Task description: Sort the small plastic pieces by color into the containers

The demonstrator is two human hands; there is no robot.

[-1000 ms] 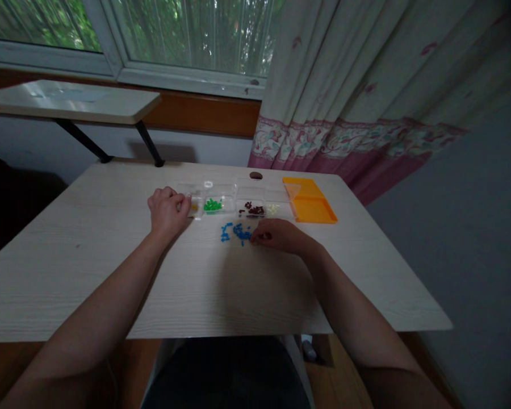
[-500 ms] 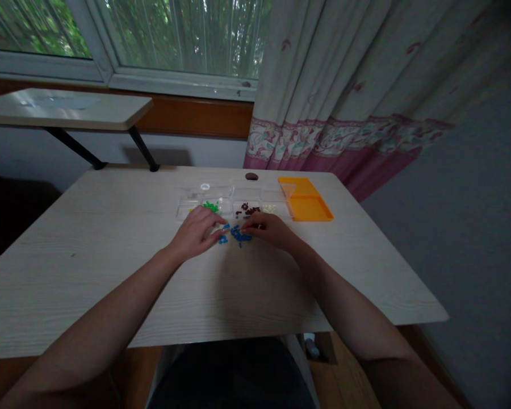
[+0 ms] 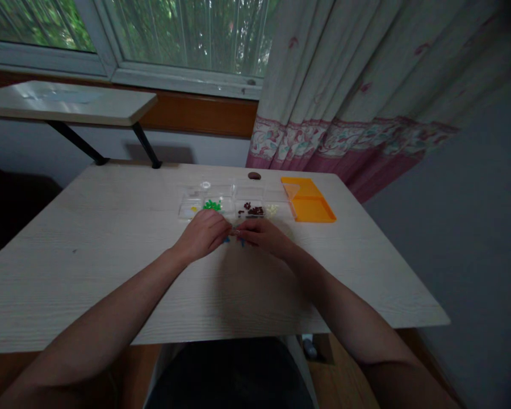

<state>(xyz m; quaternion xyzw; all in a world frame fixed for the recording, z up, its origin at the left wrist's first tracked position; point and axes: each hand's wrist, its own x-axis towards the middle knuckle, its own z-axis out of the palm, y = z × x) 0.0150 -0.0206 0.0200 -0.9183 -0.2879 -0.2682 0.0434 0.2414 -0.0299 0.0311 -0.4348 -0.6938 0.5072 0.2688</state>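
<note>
My left hand (image 3: 204, 232) and my right hand (image 3: 262, 234) meet over the table, fingertips pinched together and almost touching. Whatever lies between the fingertips is too small and too covered to make out. Small blue pieces (image 3: 242, 242) show on the table just below the fingers; most of them are hidden by my hands. Right behind the hands stands a clear compartment box (image 3: 183, 211). It holds green pieces (image 3: 212, 205), dark brown pieces (image 3: 255, 211), pale cream pieces (image 3: 272, 210) and a little yellow (image 3: 193, 209), each in its own compartment.
An orange open case (image 3: 310, 210) lies right of the clear box. A brown oval object (image 3: 254, 176) rests near the table's back edge. At the back left a raised shelf (image 3: 106, 111) stands on black legs. A patterned curtain (image 3: 315, 136) hangs behind the table.
My hands have come together from either side of the blue pieces, and the fingertips now meet above them. The blue pieces are mostly covered now. The view has shifted slightly.
</note>
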